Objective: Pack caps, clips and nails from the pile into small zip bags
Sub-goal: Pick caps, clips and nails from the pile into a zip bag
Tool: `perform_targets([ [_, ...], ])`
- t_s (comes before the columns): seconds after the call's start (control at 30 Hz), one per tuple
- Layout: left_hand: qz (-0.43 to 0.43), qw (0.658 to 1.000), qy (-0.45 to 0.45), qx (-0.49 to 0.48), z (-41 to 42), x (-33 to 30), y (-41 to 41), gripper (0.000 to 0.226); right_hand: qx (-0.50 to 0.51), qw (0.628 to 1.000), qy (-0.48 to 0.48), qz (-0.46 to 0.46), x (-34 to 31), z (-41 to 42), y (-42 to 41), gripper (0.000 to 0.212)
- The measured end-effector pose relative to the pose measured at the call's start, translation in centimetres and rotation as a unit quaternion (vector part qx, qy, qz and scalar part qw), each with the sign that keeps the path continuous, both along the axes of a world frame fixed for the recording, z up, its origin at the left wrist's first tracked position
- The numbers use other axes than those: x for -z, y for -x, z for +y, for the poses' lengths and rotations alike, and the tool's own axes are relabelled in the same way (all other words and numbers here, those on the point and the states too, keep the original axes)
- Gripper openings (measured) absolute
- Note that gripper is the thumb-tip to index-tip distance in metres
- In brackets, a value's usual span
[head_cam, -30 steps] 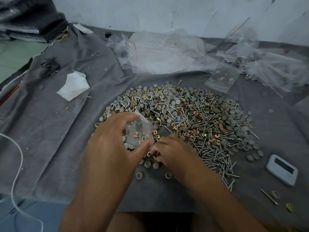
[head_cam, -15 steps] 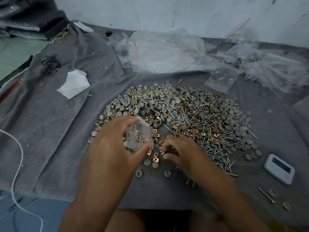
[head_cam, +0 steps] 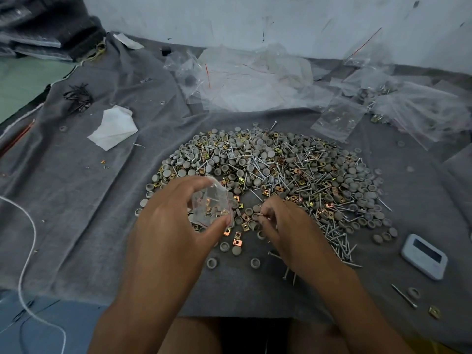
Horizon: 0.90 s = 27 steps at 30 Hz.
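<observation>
Over pile [head_cam: 281, 169]: left hand [head_cam: 173, 226] grips one zip bag [head_cam: 210, 206]; right hand [head_cam: 283, 226] curled (contents unclear).

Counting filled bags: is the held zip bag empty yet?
Not empty: brass clips show through the zip bag in the left hand.

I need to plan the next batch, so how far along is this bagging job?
Early to midway, at a guess. Done: some filled bags lie at the far right. In hand: the left hand holds an open bag with a few clips and caps inside, while the right hand picks small parts at the pile's near edge. Left: the big pile of caps, clips and nails, and empty bags behind it.
</observation>
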State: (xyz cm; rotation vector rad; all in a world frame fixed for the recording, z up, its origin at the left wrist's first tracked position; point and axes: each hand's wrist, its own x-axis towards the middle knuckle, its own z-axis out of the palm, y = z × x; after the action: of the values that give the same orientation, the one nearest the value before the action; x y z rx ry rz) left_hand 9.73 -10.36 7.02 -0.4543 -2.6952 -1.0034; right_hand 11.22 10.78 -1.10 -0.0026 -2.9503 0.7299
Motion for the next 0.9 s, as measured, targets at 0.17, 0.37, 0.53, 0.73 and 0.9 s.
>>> perform_targets([
  [0.17,0.000,1.000,-0.003,0.005,0.0,0.2,0.1,0.051,-0.067,0.998,0.001,-0.014,-0.4,-1.2,-0.5,0.012],
  [0.37,0.009,1.000,-0.004,0.003,0.2,0.2,-0.3,0.051,-0.140,0.989,-0.042,-0.034,-0.2,-2.0,0.1,0.018],
  [0.53,0.012,1.000,-0.011,0.005,0.3,0.0,-0.5,0.051,-0.177,0.979,-0.086,-0.045,0.0,-1.9,0.4,0.031],
  [0.73,-0.005,1.000,-0.015,0.006,0.6,0.0,-0.6,0.052,-0.183,0.979,-0.065,-0.062,-0.2,-1.7,0.8,0.014],
  [0.9,-0.002,1.000,-0.008,0.014,0.9,-0.2,-0.6,0.051,-0.090,0.992,0.079,-0.045,-2.8,0.4,-0.4,0.014],
])
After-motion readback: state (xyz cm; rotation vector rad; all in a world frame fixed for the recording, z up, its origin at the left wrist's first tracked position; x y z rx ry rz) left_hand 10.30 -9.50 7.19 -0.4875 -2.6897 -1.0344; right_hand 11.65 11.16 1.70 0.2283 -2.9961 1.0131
